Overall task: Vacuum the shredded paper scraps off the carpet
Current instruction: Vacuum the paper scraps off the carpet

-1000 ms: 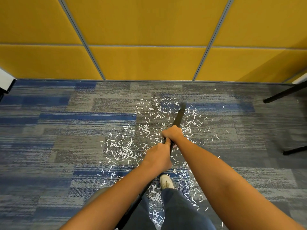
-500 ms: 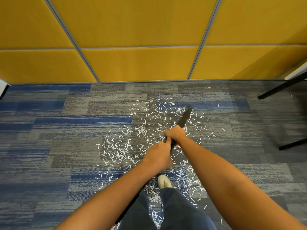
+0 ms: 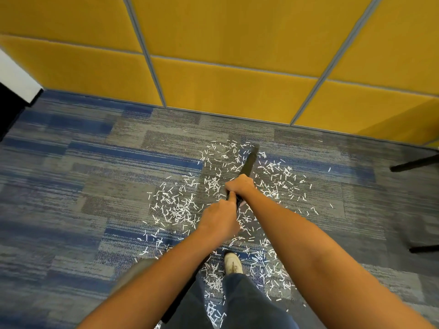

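Paper scraps [image 3: 177, 210] lie thick on the carpet [image 3: 71, 210] around the vacuum wand [image 3: 249, 162], so I judge most work remains, left hand [image 3: 219, 222] and right hand [image 3: 240, 186] both in a clamped grip on it.

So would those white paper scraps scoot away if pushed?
Probably: the paper scraps are thin, loose slivers, likely light enough to skid ahead of the wand. They look flat, so shouldn't roll. The carpet looks textured, so some may snag.
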### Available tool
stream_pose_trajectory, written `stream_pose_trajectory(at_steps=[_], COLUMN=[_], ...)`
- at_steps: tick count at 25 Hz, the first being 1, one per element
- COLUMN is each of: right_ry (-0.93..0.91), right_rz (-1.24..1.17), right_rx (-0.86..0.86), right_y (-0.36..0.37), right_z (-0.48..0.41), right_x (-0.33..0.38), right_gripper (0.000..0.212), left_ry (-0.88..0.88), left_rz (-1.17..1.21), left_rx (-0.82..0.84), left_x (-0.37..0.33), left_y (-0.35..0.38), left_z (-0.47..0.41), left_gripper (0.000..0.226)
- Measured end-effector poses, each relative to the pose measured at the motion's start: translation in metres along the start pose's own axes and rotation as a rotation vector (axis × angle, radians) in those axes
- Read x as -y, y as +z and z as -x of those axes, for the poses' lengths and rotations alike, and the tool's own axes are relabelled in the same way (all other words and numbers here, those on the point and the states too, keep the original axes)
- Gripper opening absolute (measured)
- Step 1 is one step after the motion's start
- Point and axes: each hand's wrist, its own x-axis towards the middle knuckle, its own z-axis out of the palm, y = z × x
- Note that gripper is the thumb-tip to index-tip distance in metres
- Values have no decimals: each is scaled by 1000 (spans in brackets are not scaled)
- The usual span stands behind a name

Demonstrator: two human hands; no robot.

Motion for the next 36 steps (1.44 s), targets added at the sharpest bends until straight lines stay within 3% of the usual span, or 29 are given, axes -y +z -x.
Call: stream_pose_trajectory(at_steps=[8, 16, 24, 29, 36], right_ry=[-114, -149, -46, 80, 116], right_rz=[159, 254, 199, 175, 172], right_rx=[62, 119, 29, -8, 14], right_y=[52, 102, 87, 70, 61], right_z=[-3, 6, 5, 8, 11], right_x=[83, 134, 112, 76, 57], right_gripper=[19, 48, 48, 39, 24], left_ry=[-173, -250, -125, -3, 67], left_rz=[91, 150, 126, 104, 84], left_rx=[-53, -65, -23, 34, 63], left_x=[72, 125, 111, 90, 82], left_y=[-13, -18, -18, -15, -13], left_z=[7, 28, 27, 28, 29], left_gripper=[72, 73, 75, 74, 75])
